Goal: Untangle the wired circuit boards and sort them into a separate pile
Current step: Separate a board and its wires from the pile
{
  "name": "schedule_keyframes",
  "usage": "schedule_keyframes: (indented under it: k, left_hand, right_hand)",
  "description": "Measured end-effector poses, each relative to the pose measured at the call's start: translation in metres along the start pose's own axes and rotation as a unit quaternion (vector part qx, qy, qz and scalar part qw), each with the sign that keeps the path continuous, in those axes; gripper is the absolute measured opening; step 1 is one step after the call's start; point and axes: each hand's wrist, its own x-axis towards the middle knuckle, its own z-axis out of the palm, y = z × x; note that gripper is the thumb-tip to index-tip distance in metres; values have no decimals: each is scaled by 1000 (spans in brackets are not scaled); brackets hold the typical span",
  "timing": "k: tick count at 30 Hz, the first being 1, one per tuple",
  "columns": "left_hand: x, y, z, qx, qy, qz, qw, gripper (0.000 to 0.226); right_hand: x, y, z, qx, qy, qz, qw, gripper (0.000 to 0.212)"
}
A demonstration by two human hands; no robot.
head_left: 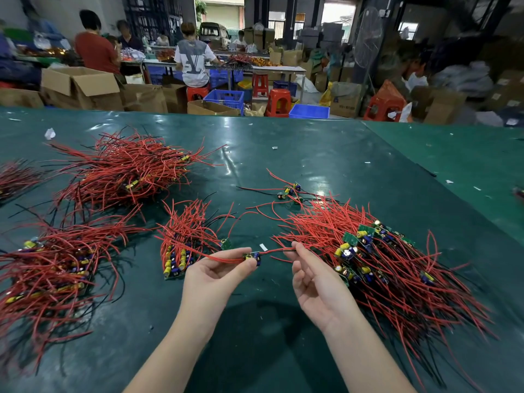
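My left hand (215, 272) pinches one small circuit board (253, 257) with yellow and blue parts, palm up, above the green table (283, 154). A red wire (279, 251) runs from that board to my right hand (314, 282), which pinches it between thumb and forefinger. Right of that hand lies a big tangled heap of boards and red wires (382, 259). A small neat pile of boards (184, 245) sits just left of my left hand.
More piles of red-wired boards lie at the near left (48, 268), far left (127, 168) and left edge (14, 177). A few loose boards (290, 191) sit mid-table. Paper scraps dot the mat. Beyond the table are boxes, stools, crates and seated people.
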Motion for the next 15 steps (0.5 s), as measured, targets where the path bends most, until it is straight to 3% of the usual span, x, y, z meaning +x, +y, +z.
schedule_keyframes:
  k: [4, 15]
  left_hand:
    - [-2, 0, 0, 75, 1, 47, 996, 23]
    - [-4, -4, -3, 201, -40, 181, 962, 21]
  right_hand:
    - [1, 0, -1, 7, 17, 3, 1000, 11]
    - [4, -4, -8, -58, 18, -53, 997, 14]
